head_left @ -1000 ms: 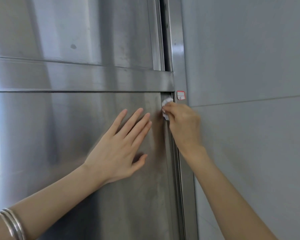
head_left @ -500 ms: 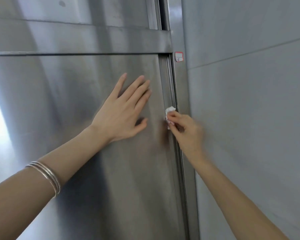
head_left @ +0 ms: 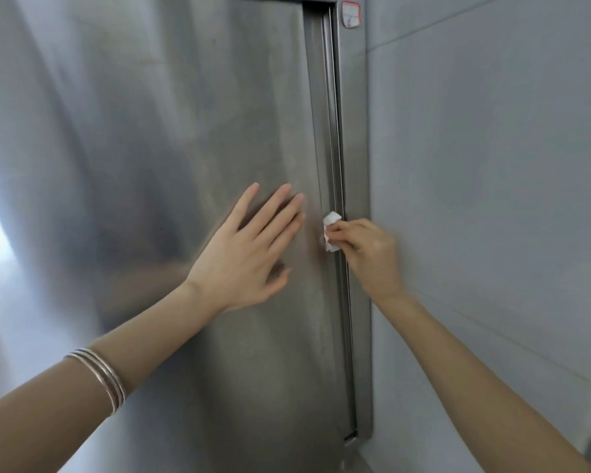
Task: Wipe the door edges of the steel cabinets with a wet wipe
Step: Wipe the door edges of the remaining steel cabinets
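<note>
Contact point is about mid-height: wet wipe (head_left: 331, 220) sits wadded on the door edge (head_left: 329, 131) of the steel cabinet door (head_left: 202, 114), at 3 o'clock from the left grip (head_left: 241, 264). The right grip (head_left: 372, 259) pinches the wad between thumb and curled fingers and presses it to the edge strip. The left grip lies flat on the door face, fingers spread and straight, holding nothing. Step in hand looks like a run along the vertical edge. The stretch toward 6 o'clock is likely not done yet.

Risks:
- The wad is small, so the pinch could lose it, and it falls or lodges in the seam.
- Little of the wad shows past the fingers, so bare skin may drag on the steel and smear it, or catch in the narrow groove between edge and frame (head_left: 355, 148).
- The wipe could wander onto the door face and skip parts of the edge.
- The flat left palm probably leaves prints on the brushed steel.
- If that palm lifts, the door may shift under the rubbing pressure.

Hard to read:
- Both grips are motion-blurred.
- Most of the wipe is under the fingers, and its wetness cannot be told.
- The sticker (head_left: 351, 13) at 12 o'clock is cut by the top border, text illegible.
- The door bottom at 6 o'clock is dark.
- No handle or hinge shows, and other cabinets are out of view.

Bangles (head_left: 99, 378) sit on the left wrist, and the wall (head_left: 492, 199) is at 3 o'clock.
</note>
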`<state>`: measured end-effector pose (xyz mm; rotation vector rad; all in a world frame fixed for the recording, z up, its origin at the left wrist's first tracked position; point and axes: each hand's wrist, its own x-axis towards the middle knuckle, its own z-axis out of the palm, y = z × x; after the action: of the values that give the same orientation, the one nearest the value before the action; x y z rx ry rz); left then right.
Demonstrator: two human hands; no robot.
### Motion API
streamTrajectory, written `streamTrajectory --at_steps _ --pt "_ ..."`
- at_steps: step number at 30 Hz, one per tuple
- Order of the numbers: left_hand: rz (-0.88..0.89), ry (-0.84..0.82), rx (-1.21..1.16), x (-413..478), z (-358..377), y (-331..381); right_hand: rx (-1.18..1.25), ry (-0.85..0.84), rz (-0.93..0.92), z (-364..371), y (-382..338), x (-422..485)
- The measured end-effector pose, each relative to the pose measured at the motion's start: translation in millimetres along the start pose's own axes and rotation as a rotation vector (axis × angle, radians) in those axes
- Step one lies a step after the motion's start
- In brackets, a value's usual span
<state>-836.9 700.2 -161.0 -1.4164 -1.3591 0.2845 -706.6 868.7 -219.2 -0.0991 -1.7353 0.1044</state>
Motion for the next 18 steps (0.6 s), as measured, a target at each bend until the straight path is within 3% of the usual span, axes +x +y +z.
streamTrajectory --at_steps 7,11,14,18 --pt "0.000 0.050 0.018 1 9 1 -0.062 0.136 0.040 13 -1 -15" --pt "-0.002 0.032 0.039 0 8 1 -0.097 -0.040 -0.004 6 5 -80" --pt "0.005 0.025 0.048 0 7 2 -0.099 -0.142 -0.048 1 9 -76" --pt "0.003 0.039 0.041 1 7 2 -0.073 0.044 0.013 9 7 -33"
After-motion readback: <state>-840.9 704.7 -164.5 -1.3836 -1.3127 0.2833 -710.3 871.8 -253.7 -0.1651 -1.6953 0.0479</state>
